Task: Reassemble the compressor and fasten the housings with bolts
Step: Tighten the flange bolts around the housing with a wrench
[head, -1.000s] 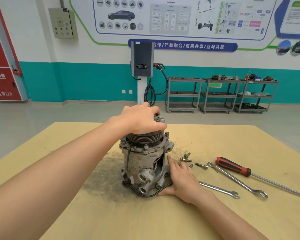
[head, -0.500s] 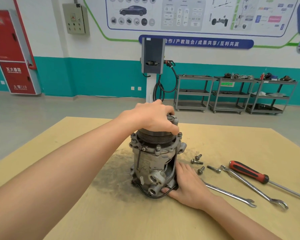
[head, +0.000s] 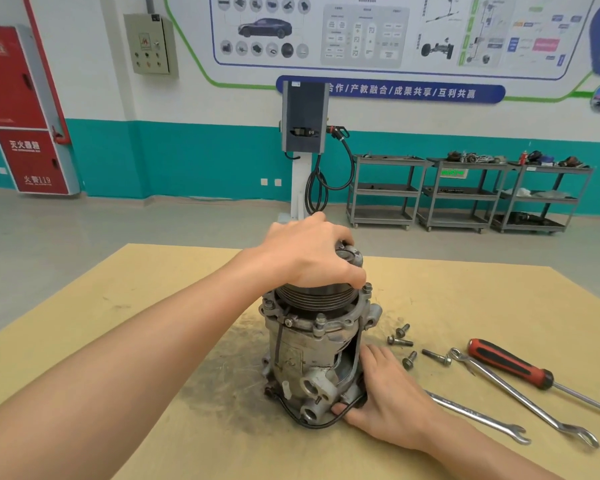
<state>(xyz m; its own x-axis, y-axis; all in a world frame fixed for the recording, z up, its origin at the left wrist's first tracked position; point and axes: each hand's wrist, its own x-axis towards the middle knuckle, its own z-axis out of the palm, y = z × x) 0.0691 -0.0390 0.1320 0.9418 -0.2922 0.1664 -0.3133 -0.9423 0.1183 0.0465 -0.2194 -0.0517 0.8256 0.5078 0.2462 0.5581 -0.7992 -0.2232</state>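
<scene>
A grey metal compressor (head: pixel 302 355) stands upright on the wooden table (head: pixel 465 299), pulley end up. My left hand (head: pixel 309 254) lies over the pulley (head: pixel 312 299), fingers curled around its top rim. My right hand (head: pixel 385 396) rests on the table against the lower right side of the housing, fingers straight along it, thumb at the base by a black seal ring (head: pixel 312 424). Several loose bolts (head: pixel 409 344) lie just right of the compressor.
Two wrenches (head: pixel 520 396) and a red-and-black screwdriver (head: pixel 513 365) lie on the right of the table. A dark grease smear marks the wood left of the compressor. Beyond the table stand a charging post (head: pixel 303 133) and grey shelf carts (head: pixel 465 192).
My right hand has slid a little nearer along the base, its thumb now at the seal ring. My left hand keeps its hold on the pulley. The head camera has shifted left.
</scene>
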